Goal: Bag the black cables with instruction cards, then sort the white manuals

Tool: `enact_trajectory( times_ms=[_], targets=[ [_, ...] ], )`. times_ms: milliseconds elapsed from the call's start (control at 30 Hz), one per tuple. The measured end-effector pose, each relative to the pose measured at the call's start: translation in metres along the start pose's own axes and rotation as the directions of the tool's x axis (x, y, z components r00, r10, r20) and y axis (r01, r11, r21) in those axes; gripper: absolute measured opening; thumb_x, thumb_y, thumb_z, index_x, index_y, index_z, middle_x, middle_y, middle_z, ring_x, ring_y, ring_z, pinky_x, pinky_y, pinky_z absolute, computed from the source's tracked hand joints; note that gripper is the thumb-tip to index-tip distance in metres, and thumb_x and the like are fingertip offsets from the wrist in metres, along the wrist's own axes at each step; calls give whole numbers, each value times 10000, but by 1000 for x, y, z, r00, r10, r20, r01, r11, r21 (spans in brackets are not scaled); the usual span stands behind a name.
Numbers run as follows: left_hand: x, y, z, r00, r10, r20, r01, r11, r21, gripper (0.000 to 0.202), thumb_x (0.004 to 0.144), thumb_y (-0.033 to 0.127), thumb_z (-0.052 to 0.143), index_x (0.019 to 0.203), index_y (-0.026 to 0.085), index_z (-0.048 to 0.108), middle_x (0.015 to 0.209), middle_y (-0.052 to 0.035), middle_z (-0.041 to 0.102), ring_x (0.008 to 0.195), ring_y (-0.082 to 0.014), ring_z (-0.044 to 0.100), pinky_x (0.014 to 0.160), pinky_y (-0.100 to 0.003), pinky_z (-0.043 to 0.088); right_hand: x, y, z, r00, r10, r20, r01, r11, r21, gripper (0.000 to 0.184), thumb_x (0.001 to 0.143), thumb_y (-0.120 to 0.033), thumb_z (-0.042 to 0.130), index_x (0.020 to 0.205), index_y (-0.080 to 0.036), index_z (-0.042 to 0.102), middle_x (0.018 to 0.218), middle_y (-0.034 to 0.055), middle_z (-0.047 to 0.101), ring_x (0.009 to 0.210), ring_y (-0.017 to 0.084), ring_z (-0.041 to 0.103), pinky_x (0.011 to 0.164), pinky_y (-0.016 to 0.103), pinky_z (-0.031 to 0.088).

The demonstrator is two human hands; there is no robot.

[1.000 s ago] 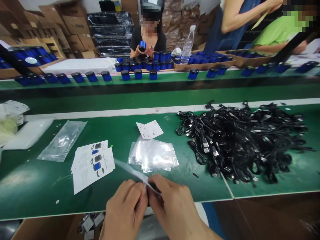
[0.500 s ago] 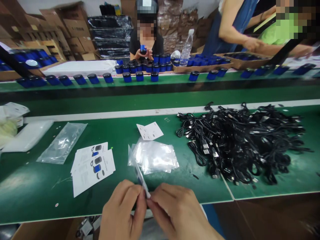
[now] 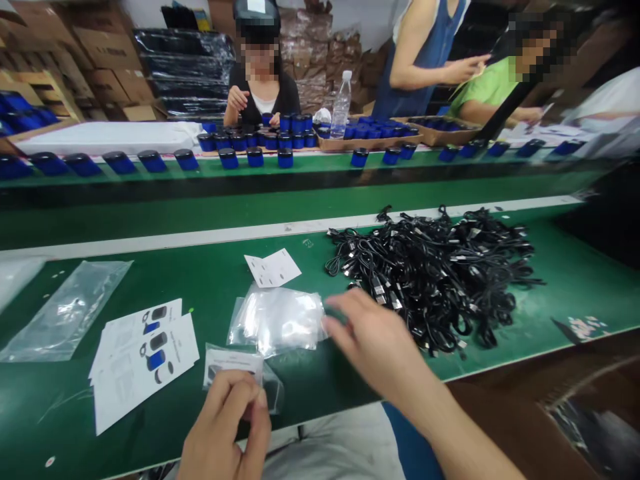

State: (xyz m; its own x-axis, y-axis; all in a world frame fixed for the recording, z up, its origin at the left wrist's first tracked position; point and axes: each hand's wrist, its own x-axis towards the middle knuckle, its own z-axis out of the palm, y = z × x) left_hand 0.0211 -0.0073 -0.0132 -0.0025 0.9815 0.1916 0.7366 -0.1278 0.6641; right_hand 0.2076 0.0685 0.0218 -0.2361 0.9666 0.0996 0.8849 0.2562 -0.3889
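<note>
**Hands part over a filled bag on the packing desk**

The bag (image 3: 233, 365), clear with a card inside, now lies flat at the near edge of the desk (image 3: 560, 287), just right of the cards (image 3: 137, 357). Half a second ago both hands held it upright between them. Only the left hand (image 3: 225, 427) remains on it, its grip pinched on the near edge. The right hand (image 3: 373, 337) has let go and moved away, its grip wide and empty, with fingertips at the rim of the empty bags (image 3: 277, 319) and the cables (image 3: 430, 273) just beyond. The two-handed work on this bag looks finished.
</note>
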Motion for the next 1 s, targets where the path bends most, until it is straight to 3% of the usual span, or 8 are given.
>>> enact_trajectory(
  times_ms=[100, 200, 333, 400, 500, 633, 833, 1000],
  targets=[
    [7, -3, 1, 999, 15, 42, -16, 1000, 14, 130, 843, 304, 451, 767, 233, 529, 813, -9, 562, 590, -106, 578, 458, -158, 459, 17, 20, -5, 979, 189, -82, -206, 866, -455, 164, 833, -142, 506, 914, -67, 626, 791, 168, 619, 634, 276, 645, 481, 318, 442],
    [11, -3, 2, 998, -6, 64, 4, 999, 32, 163, 850, 310, 428, 744, 227, 521, 791, -12, 572, 604, -118, 589, 493, -176, 476, 24, 28, -3, 982, 188, -5, -167, 858, -486, 304, 786, -41, 501, 1076, -64, 590, 786, 159, 629, 638, 270, 652, 502, 315, 453],
    [14, 1, 0, 994, -57, 95, 53, 998, 46, 186, 864, 319, 403, 740, 225, 505, 775, -4, 556, 598, -117, 568, 515, -192, 476, 8, 19, -5, 991, 103, 80, -122, 955, 271, 381, 777, -133, 550, 1155, -183, 540, 792, 53, 639, 626, 174, 634, 578, 292, 496],
    [14, 1, -2, 997, -32, 77, 27, 998, 62, 168, 862, 299, 405, 739, 226, 494, 776, 1, 544, 630, -117, 567, 551, -198, 481, -6, 8, 0, 978, 53, 201, -181, 690, 700, 271, 787, -230, 566, 1056, -196, 566, 638, -16, 603, 555, 134, 608, 527, 242, 490],
    [13, -6, -4, 999, 27, 27, -29, 996, 79, 93, 843, 254, 423, 803, 227, 503, 829, -5, 543, 706, -117, 592, 603, -192, 498, -25, -12, 20, 965, 87, 246, -259, 417, 871, 168, 732, -269, 635, 868, -183, 588, 564, -41, 575, 523, 111, 582, 467, 194, 461],
    [10, -19, -9, 997, 23, -74, -14, 994, 112, 113, 835, 261, 459, 886, 224, 552, 1022, -51, 545, 875, -139, 621, 641, -171, 523, -36, -23, 44, 985, 172, -2, -102, 597, 796, 104, 708, -200, 659, 782, -178, 591, 675, -7, 642, 572, 113, 603, 527, 204, 504],
    [7, -19, -18, 986, 36, -163, -29, 999, 45, 148, 830, 244, 480, 932, 248, 588, 1096, -37, 577, 942, -137, 623, 691, -161, 542, -40, -15, 35, 847, -352, -400, 476, 837, 271, 170, 845, -91, 472, 955, -140, 593, 908, 109, 671, 801, 178, 640, 679, 285, 547],
    [7, -10, -17, 980, 11, -197, -2, 999, 46, 164, 826, 255, 489, 946, 248, 600, 1105, -38, 592, 967, -156, 616, 676, -173, 553, -47, -26, 37, 837, -369, -404, 476, 855, 205, 154, 833, -81, 463, 928, -117, 579, 816, 110, 660, 689, 181, 632, 594, 293, 538]
  ],
)
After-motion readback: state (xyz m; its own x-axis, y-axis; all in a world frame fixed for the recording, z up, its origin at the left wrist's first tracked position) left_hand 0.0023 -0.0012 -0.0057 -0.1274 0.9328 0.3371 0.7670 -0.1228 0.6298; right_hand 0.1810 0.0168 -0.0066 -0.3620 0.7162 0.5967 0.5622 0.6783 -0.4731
